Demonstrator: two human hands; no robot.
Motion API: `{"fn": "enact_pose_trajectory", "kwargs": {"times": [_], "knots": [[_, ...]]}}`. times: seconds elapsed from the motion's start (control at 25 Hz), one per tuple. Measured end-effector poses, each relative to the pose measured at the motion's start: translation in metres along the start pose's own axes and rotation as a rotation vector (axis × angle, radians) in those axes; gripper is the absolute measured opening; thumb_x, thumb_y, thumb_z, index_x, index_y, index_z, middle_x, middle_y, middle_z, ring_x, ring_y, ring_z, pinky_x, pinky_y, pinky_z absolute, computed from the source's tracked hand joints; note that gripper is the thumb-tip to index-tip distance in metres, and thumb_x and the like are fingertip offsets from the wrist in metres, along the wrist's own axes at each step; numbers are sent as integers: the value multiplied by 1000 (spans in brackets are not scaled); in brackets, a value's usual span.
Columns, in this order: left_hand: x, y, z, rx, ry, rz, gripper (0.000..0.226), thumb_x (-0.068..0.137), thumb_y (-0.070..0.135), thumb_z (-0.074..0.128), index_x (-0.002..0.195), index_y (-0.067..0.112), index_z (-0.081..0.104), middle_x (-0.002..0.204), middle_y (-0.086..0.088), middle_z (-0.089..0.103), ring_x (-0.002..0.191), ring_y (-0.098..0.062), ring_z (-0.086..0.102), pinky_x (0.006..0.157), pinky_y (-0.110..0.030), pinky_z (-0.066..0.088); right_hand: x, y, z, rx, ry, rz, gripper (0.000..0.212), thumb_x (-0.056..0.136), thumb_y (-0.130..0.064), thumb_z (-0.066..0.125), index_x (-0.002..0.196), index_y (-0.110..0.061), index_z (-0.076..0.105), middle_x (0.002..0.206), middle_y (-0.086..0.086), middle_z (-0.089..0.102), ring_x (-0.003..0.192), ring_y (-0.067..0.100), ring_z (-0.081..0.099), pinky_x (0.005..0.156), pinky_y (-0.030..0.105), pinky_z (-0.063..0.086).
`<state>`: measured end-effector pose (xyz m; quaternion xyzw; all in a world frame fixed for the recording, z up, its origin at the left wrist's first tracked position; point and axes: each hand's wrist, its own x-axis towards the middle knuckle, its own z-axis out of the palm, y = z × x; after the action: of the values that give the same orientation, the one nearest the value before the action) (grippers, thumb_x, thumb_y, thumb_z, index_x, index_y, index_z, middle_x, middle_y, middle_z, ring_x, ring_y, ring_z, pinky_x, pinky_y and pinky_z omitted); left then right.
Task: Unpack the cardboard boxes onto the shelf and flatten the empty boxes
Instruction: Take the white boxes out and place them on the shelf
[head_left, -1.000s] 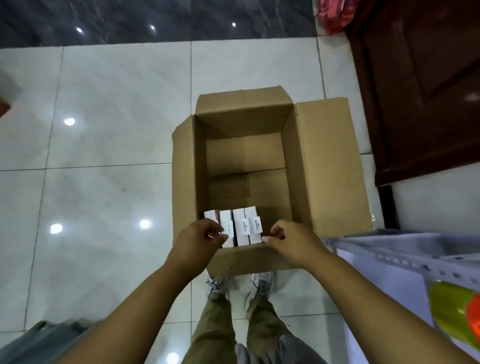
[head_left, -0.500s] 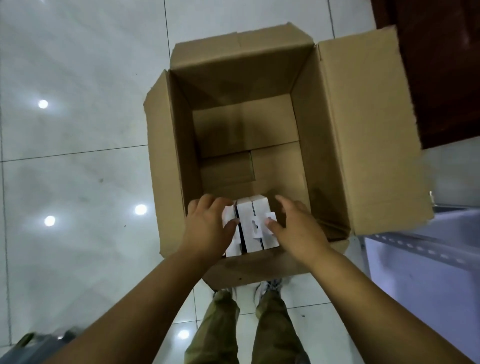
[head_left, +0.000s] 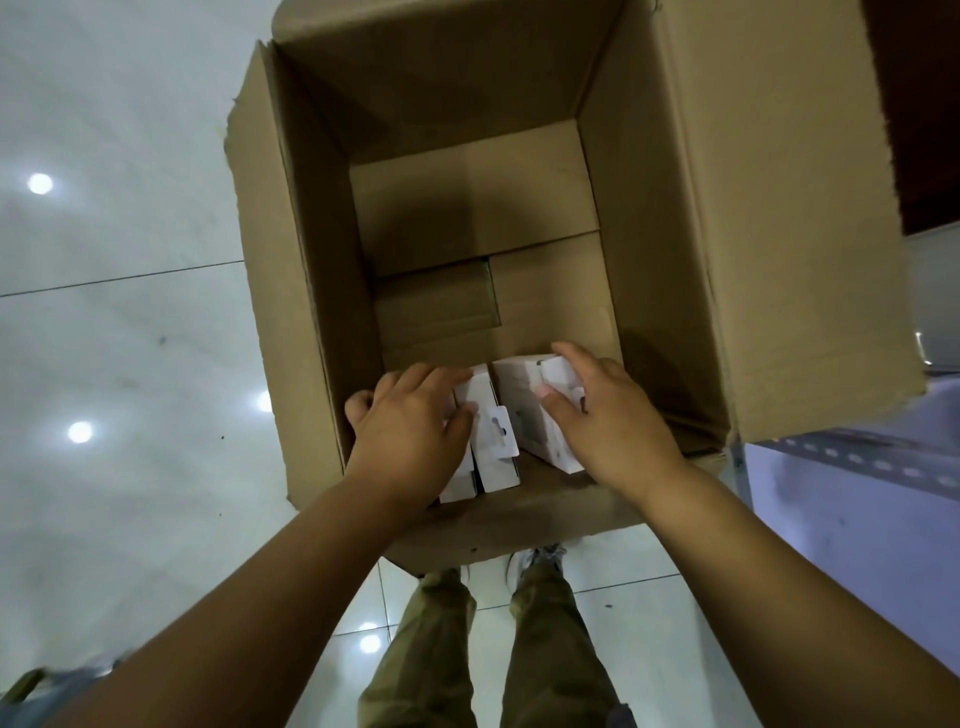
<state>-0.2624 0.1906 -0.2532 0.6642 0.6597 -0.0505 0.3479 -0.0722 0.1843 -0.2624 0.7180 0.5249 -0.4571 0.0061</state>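
An open cardboard box (head_left: 291, 322) stands on the tiled floor with its flaps spread. Small white packages stand against its near wall. My left hand (head_left: 410, 436) grips the left packages (head_left: 493, 447), fingers over their far side and thumb on the near face. My right hand (head_left: 602, 415) grips the right packages (head_left: 524, 400), which lean apart from the left ones. The far part of the box floor is bare cardboard.
A grey metal shelf (head_left: 841, 467) with a perforated rail stands at the right, touching the box's right flap. A dark wooden door (head_left: 919, 104) is at the upper right. My legs and shoes (head_left: 540, 556) are just behind the box. A grey bag (head_left: 31, 691) lies at the lower left.
I have leaned closer over the box. Both hands went from its near edge down onto the white packages, closed around them and split the row into two groups.
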Motion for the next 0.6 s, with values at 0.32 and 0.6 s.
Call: {"fn": "enact_pose_trajectory", "kwargs": {"times": [0.32, 0.6], "knots": [[-3, -3, -1, -69, -31, 7, 41, 98, 36, 45, 138, 27, 47, 142, 2, 46, 131, -20, 38, 109, -41, 25, -8, -7, -8, 35, 120, 139, 79, 93, -21, 62, 152, -32, 11, 145, 3, 42, 130, 24, 46, 94, 37, 49], [-11, 15, -24, -243, 151, 24, 47, 94, 30, 56, 139, 25, 45, 144, 1, 42, 131, -20, 40, 101, -26, 31, -29, -27, -43, 623, 357, 7, 51, 89, -14, 65, 131, -29, 39, 130, -7, 53, 122, 8, 49, 75, 17, 54]]}}
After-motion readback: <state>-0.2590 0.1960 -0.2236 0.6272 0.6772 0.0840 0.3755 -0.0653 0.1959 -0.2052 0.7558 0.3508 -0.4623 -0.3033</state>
